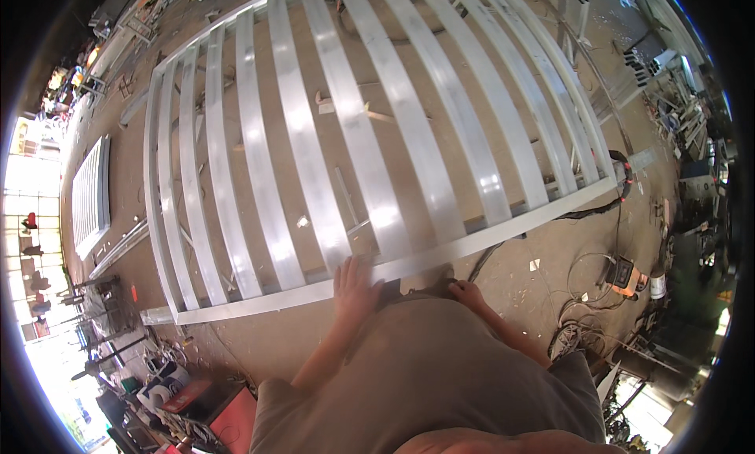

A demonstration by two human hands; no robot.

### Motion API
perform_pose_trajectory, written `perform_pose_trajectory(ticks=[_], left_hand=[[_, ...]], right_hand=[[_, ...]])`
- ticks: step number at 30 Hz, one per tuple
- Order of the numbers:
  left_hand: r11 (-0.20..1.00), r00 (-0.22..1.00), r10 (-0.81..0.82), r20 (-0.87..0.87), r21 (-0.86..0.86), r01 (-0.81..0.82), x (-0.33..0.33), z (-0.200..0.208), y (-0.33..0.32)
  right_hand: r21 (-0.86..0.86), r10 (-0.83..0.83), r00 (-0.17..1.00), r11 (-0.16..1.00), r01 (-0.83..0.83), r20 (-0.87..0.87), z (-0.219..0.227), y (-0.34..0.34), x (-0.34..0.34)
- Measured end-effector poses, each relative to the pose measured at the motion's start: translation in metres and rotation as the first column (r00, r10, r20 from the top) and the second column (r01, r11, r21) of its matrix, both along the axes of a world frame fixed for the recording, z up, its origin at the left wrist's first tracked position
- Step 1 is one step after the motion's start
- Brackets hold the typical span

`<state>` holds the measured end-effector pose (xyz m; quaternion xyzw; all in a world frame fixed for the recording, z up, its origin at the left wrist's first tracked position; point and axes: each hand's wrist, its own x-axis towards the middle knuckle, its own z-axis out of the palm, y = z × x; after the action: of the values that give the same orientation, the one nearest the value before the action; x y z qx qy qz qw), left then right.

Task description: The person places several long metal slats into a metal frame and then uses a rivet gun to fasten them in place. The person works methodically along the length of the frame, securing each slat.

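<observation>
A large silvery metal frame (440,253) with several parallel flat slats spans the view in front of me. My left hand (356,290) lies at the middle of its near rail, fingers stretched forward over the edge and slightly blurred. Close to my body, a little behind that rail, is my right hand (469,294). Its fingers are curled beside a small dark shape, and what they hold, if anything, I cannot make out.
A smaller slatted panel (93,194) stands at the far left. On the right, an orange and black machine (624,277) sits on the floor among cables. A red cabinet (228,419) is at lower left. Loose offcuts are scattered beneath the frame.
</observation>
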<state>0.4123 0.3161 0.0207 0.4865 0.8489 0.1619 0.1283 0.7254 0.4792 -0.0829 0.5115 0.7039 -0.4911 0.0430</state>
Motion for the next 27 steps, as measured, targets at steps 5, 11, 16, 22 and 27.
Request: perform_pose_trajectory(ticks=[5, 11, 16, 22, 27], left_hand=[[0.985, 0.989, -0.121, -0.085, 0.116, 0.130, 0.071, -0.011, 0.016], [0.922, 0.925, -0.359, -0.126, 0.110, 0.372, 0.193, -0.037, 0.060], [0.828, 0.834, -0.539, -0.116, 0.104, 0.550, 0.275, -0.045, 0.128], [0.668, 0.676, -0.737, 0.017, 0.178, 0.723, 0.358, -0.023, 0.228], [0.593, 0.609, -0.793, 0.019, 0.250, 0.765, 0.421, 0.000, 0.311]], right_hand=[[-0.058, -0.152, 0.988, 0.987, 0.150, -0.029, -0.045, 0.002, 0.095], [-0.001, -0.295, 0.947, 0.955, 0.297, -0.124, -0.048, 0.002, 0.230], [0.169, -0.305, 0.952, 0.937, 0.305, -0.027, -0.011, 0.003, 0.327], [-0.243, -0.827, 0.563, 0.543, 0.804, 0.014, 0.016, -0.012, 0.407], [-0.065, -0.827, 0.560, 0.557, 0.828, 0.040, 0.012, -0.024, 0.441]])
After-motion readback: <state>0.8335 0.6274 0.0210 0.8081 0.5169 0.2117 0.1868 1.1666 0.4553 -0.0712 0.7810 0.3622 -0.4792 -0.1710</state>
